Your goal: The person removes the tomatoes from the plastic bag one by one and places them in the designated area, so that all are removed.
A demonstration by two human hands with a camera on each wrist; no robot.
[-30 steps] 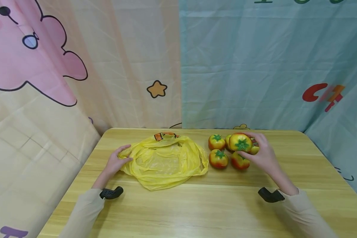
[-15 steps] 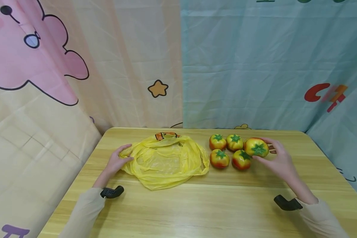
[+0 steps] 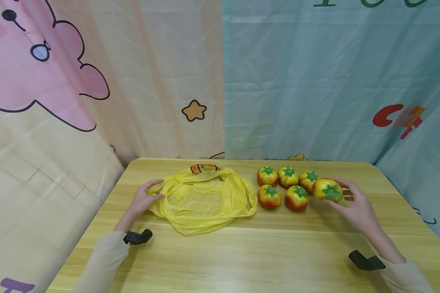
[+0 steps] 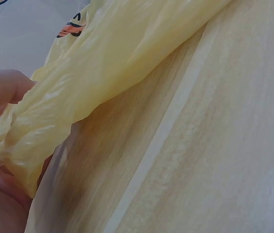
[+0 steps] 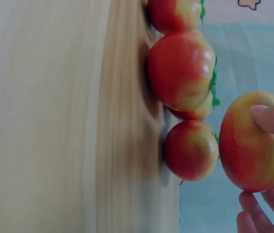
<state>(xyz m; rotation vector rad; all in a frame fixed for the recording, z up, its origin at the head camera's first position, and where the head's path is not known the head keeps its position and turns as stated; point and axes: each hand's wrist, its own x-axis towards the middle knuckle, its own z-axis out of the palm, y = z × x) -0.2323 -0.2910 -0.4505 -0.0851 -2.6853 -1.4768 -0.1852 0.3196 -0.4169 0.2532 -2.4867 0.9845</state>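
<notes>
A crumpled yellow plastic bag [image 3: 201, 199] lies on the table with its mouth spread wide. My left hand [image 3: 144, 200] grips the bag's left edge; in the left wrist view the yellow film [image 4: 44, 111] runs between thumb and fingers. On the right, my right hand [image 3: 357, 205] holds a yellow-red tomato [image 3: 327, 190] with a green star-shaped top, raised off the table. The right wrist view has the thumb on one side of this tomato [image 5: 248, 145] and fingertips at the other. Several similar tomatoes stand just left of it, including one at the front [image 3: 296, 198].
The tomatoes stand in two rows beside the bag's right edge, the nearest one [image 3: 269, 196] almost touching it. Behind the wooden table [image 3: 220, 264] hangs a printed curtain [image 3: 297, 81]. Each wrist carries a black mount [image 3: 366, 260].
My right hand has carried the tomato to the right and toward me, away from over the other tomatoes, and the back-right one now shows. The left hand and bag have stayed put.
</notes>
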